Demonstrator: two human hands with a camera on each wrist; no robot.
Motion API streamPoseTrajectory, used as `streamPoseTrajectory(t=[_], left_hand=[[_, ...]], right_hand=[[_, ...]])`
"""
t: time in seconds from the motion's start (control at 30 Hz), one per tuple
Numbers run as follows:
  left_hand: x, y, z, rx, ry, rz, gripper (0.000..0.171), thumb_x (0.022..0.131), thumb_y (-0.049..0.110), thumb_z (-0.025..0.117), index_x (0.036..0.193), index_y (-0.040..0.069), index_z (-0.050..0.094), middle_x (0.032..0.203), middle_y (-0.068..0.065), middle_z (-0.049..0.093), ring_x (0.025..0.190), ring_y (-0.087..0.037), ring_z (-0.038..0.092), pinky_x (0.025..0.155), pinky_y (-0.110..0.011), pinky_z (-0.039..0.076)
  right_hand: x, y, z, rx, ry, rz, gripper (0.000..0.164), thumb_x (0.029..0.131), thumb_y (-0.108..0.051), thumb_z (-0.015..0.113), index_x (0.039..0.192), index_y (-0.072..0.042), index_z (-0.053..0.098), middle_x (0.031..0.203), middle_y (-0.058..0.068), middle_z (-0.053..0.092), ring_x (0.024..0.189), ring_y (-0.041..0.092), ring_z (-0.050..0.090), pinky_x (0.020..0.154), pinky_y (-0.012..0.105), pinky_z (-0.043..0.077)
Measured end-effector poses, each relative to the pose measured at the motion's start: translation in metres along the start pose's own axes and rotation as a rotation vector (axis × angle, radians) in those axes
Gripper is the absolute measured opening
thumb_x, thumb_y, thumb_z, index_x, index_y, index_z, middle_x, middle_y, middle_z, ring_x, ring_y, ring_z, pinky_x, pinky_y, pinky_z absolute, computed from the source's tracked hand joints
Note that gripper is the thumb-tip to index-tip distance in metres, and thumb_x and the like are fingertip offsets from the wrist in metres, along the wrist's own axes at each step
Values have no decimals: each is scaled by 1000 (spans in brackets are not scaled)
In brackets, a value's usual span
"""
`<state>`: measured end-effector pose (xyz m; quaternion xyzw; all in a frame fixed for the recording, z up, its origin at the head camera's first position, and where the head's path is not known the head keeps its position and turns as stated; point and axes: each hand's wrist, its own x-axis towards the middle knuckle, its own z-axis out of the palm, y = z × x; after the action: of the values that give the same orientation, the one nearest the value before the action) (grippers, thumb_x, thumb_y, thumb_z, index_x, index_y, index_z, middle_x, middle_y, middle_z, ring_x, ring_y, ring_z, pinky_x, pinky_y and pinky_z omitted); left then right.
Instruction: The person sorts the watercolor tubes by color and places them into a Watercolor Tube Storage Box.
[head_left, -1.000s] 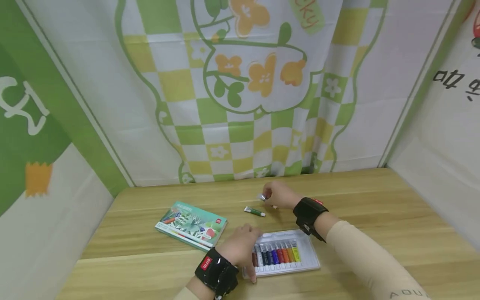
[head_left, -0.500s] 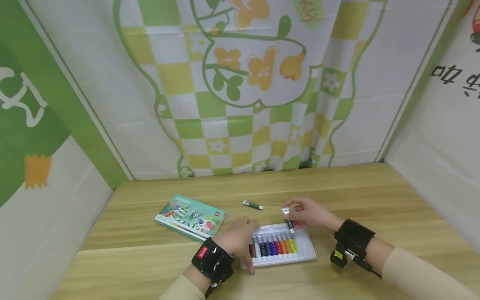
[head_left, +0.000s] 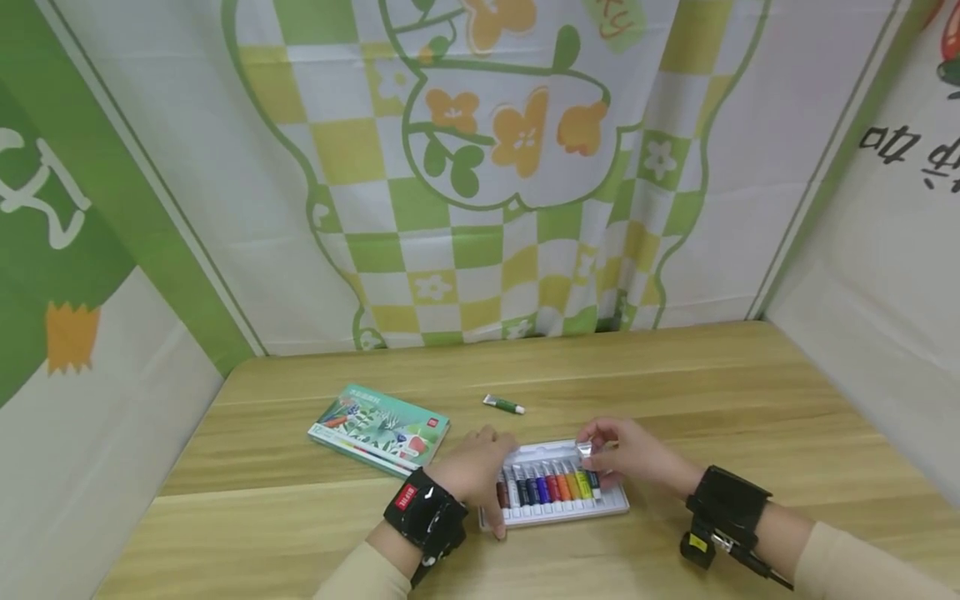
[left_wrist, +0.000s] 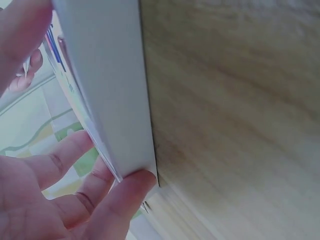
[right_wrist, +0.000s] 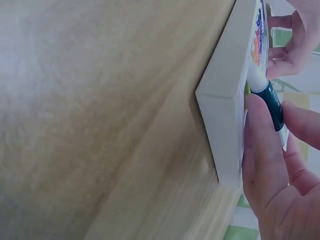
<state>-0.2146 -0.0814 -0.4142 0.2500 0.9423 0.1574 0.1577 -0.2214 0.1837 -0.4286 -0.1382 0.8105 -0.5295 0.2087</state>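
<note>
A white plastic tray (head_left: pixel 617 502) holds a row of small paint tubes (head_left: pixel 551 487) in several colours. My left hand (head_left: pixel 474 468) spans the tray's left end, thumb at the near edge and fingers at the far edge; the left wrist view has its fingertips at a corner of the white side wall (left_wrist: pixel 111 90). Over the tray's right end, my right hand (head_left: pixel 628 457) pinches a dark green paint tube (right_wrist: pixel 270 104) between thumb and fingers. Its white cap points down to the tray beside the yellow tube, and its silver end is up at the fingertips.
A single green paint tube (head_left: pixel 504 404) lies on the wooden table (head_left: pixel 675 375) behind the tray. To the left is a flat teal box (head_left: pixel 378 427) with plant pictures. A patterned curtain (head_left: pixel 480 250) hangs along the table's back edge.
My right hand has picked the dark tube up from the table behind the tray and brought it toward me, down to the tray's right end. The left hand stays at the tray.
</note>
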Motion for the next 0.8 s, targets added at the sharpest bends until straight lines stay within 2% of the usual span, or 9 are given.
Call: streamPoseTrajectory(t=[0.23,0.37,0.47,0.6,0.67,0.8], left_hand=[[1,-1,0,-2,-3,-5,111,40,27,104,139,8,58,125,-11,57,117,-30,52,103,-46,46],[1,-1,0,-6,-4,-9,111,41,26,104,139,9,57,126,-11,56,118,-30,52,103,-46,46],[0,0,0,-7,-2,-14,111,40,26,104,139,9,58,127,-11,57,119,-30,52,104,-46,46],[0,0,0,-8,-5,-23,111,40,27,104,140,9,57,127,-11,57,119,-30,52,104,-46,46],[0,0,1,-10,-7,-28,112,40,27,104,140,9,57,127,-11,57,119,-30,52,104,-46,46],[0,0,0,-16,-7,-27,112,41,27,104,141,9,56,126,-11,56,118,-29,52,103,-46,46]], right_hand=[[-5,-2,3,-51,2,4,24,89,6,71,111,4,63,93,10,53,73,21,62,62,37,61],[-8,-2,5,-88,14,-37,24,88,5,72,110,5,64,95,10,57,72,20,62,61,34,60],[-9,-2,5,-202,51,-89,24,85,0,77,107,5,69,98,8,62,75,18,59,62,29,55],[-8,-1,3,-389,97,-117,27,83,-8,83,107,3,76,96,4,60,76,16,50,62,25,44],[-7,-1,2,-446,97,-114,30,83,-10,85,108,2,77,94,2,58,76,16,48,62,25,43],[-8,-3,0,-532,82,-123,29,82,-13,85,108,0,79,97,0,62,81,14,54,67,27,47]])
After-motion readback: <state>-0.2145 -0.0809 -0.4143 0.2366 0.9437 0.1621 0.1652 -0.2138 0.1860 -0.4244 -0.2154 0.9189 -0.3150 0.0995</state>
